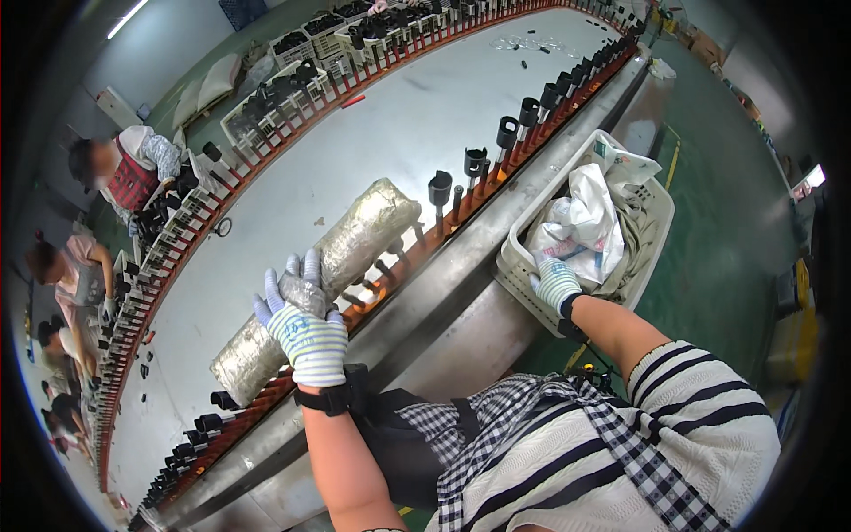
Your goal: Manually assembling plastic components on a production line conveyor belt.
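Note:
My left hand (307, 340), in a striped knit glove, lies on a long cylindrical bundle (370, 232) wrapped in crinkled, silvery clear film. Its fingers are stretched and spread over the wrap. A small grey patch (302, 293) shows at the knuckles; I cannot tell whether it is tape or a separate piece. The bundle slants across the conveyor edge, over some of the upright pins. Off to the right, my right hand (557, 282), gloved alike, reaches into a cream plastic crate (658, 232). Its fingers are closed on a crumpled white plastic sack (587, 213), fingertips partly hidden.
Upright pins with black cup-shaped parts (507, 133) line the curved conveyor around a pale metal tabletop (399, 115). A steel ledge (425, 301) runs along my side. Across the table, several people work beside crates of black parts (266, 102).

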